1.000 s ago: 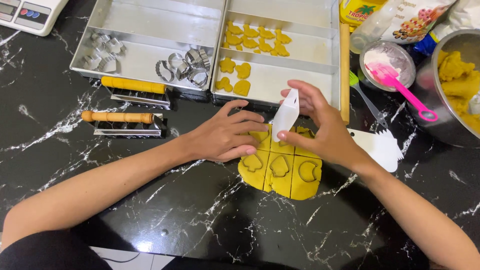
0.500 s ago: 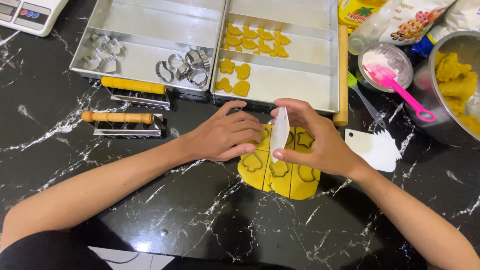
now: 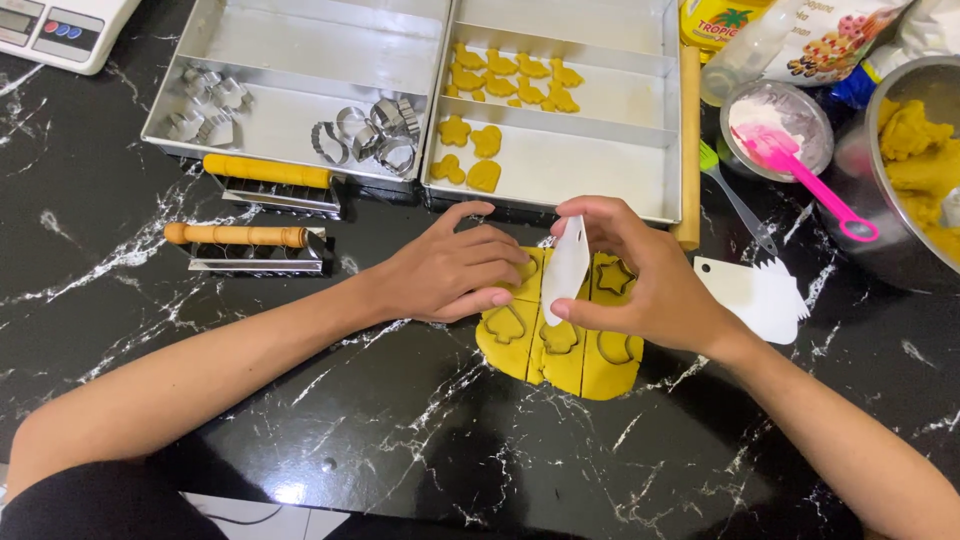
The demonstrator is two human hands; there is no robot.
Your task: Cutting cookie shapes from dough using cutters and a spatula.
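A flat sheet of yellow dough [image 3: 575, 360] lies on the black marble counter [image 3: 400, 460], marked with cut cookie shapes and straight cut lines. My right hand [image 3: 645, 280] grips a white plastic scraper [image 3: 565, 268] held upright, its lower edge pressed into the dough. My left hand [image 3: 455, 270] rests palm down on the dough's left part, fingers beside the scraper. Several cut yellow cookies [image 3: 505, 85] lie in the right metal tray [image 3: 655, 195].
The left metal tray [image 3: 260, 60] holds several metal cookie cutters [image 3: 365, 135]. Two wooden-handled rollers [image 3: 245, 240] lie below it. A second white scraper [image 3: 755, 295], a metal bowl of dough [image 3: 915, 165], a small bowl with a pink spatula [image 3: 800, 160] and a scale [image 3: 60, 30] surround the work area.
My right hand has brought the scraper down and leftward from above the dough until it stands in the sheet. My left hand has stayed on the dough.
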